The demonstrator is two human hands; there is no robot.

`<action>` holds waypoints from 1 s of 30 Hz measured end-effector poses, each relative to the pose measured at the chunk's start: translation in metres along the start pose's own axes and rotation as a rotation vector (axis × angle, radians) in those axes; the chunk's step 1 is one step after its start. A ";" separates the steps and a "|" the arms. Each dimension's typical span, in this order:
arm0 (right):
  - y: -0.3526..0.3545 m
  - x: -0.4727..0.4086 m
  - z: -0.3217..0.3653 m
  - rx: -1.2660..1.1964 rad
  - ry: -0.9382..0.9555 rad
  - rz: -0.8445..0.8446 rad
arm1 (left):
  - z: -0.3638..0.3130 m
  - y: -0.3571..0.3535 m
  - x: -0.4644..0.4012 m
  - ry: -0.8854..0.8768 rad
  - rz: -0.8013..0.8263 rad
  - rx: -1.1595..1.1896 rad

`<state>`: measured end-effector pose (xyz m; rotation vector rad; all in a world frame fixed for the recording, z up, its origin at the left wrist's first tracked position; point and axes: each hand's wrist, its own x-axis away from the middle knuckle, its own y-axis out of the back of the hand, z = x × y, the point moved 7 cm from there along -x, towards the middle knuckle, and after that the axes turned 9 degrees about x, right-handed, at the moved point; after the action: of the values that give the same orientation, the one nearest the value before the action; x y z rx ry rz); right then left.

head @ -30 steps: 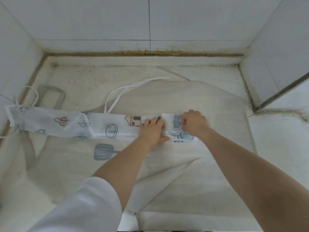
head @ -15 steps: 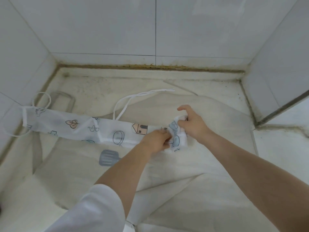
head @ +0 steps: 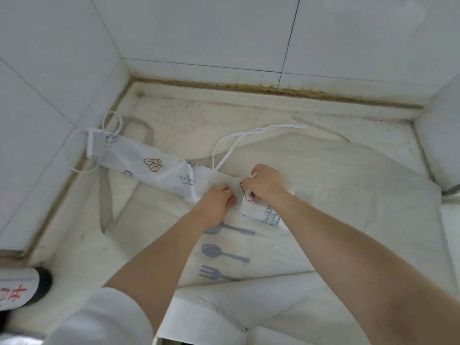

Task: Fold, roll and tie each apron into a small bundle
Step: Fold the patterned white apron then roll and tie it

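A white printed apron [head: 149, 161], folded into a long narrow strip, runs from the left wall toward the middle. Its right end is rolled into a small roll [head: 258, 210] under my hands. My right hand [head: 265, 185] grips the top of that roll. Just left of it, my left hand [head: 216, 201] pinches the strip where it meets the roll. One white tie string [head: 234, 143] loops away behind my hands, and another string loop [head: 74, 155] lies at the strip's left end.
Beneath lies a larger cream apron [head: 348, 195] spread flat, printed with grey forks and a spoon [head: 224, 253]. White tiled walls [head: 199, 33] close in on the left, back and right. A dark-rimmed object with red writing [head: 17, 292] sits at the lower left.
The strip's right end has gone from lying flat to being rolled up leftward under my hands. The camera has shifted, showing more of the cream apron's cutlery print.
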<state>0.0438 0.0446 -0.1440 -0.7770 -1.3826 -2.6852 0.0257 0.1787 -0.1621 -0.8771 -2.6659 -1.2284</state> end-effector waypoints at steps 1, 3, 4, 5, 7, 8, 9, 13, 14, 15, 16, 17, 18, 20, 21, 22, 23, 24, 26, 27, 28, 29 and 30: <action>-0.007 -0.001 0.005 0.010 0.013 0.000 | 0.002 0.000 0.002 0.004 0.014 0.047; -0.013 -0.002 0.009 0.080 0.029 0.021 | 0.005 -0.001 -0.001 0.042 0.019 0.136; -0.015 -0.003 0.010 0.126 0.035 0.047 | 0.005 -0.001 -0.003 0.053 0.006 0.162; -0.018 -0.004 0.009 0.165 0.049 0.076 | 0.004 -0.001 -0.004 0.050 -0.012 0.166; -0.024 -0.007 0.008 0.238 0.076 0.154 | 0.006 0.000 -0.002 0.039 -0.050 0.184; -0.024 -0.009 0.009 0.280 0.101 0.185 | 0.006 0.000 -0.001 0.027 -0.062 0.182; -0.023 -0.011 0.011 0.329 0.147 0.197 | 0.005 0.000 0.000 0.001 -0.073 0.161; 0.001 -0.016 0.003 0.657 0.276 0.078 | 0.001 -0.002 -0.003 -0.021 -0.056 0.057; 0.008 -0.017 -0.004 0.725 0.259 0.050 | 0.001 -0.003 -0.005 0.005 -0.037 0.045; 0.013 -0.018 -0.015 0.728 0.235 0.058 | 0.000 -0.003 -0.007 0.035 -0.026 0.036; 0.015 -0.018 -0.024 0.662 0.214 0.094 | -0.001 -0.003 -0.007 0.062 -0.026 0.030; 0.015 -0.018 -0.031 0.547 0.201 0.143 | -0.003 -0.002 -0.007 0.080 -0.026 0.031; 0.013 -0.017 -0.035 0.414 0.206 0.199 | -0.004 -0.001 -0.007 0.089 -0.022 0.045; 0.012 -0.011 -0.034 0.176 0.242 0.338 | -0.008 -0.002 -0.008 0.091 0.003 0.115; 0.011 -0.007 -0.034 0.091 0.245 0.416 | -0.010 -0.004 -0.008 0.082 0.018 0.170; 0.011 -0.004 -0.033 0.032 0.248 0.486 | -0.012 -0.005 -0.008 0.070 0.027 0.200; 0.012 -0.001 -0.035 0.016 0.245 0.547 | -0.014 -0.007 -0.008 0.065 0.026 0.175; 0.013 0.002 -0.035 0.023 0.236 0.595 | -0.015 -0.008 -0.009 0.064 0.015 0.095; 0.017 0.007 -0.043 0.007 0.170 0.664 | -0.018 -0.008 -0.010 0.090 -0.026 -0.124; 0.017 0.009 -0.047 -0.057 0.118 0.705 | -0.017 -0.006 -0.011 0.131 -0.043 -0.201; 0.017 0.011 -0.051 -0.134 0.077 0.744 | -0.016 -0.002 -0.012 0.180 -0.065 -0.242; 0.017 0.012 -0.052 -0.200 0.058 0.777 | -0.014 0.001 -0.014 0.223 -0.072 -0.256; 0.017 0.013 -0.053 -0.234 0.057 0.796 | -0.011 0.002 -0.015 0.257 -0.055 -0.271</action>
<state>0.0146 -0.0034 -0.1513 -0.9863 -0.5532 -2.2010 0.0378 0.1647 -0.1572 -0.6244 -2.3742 -1.6203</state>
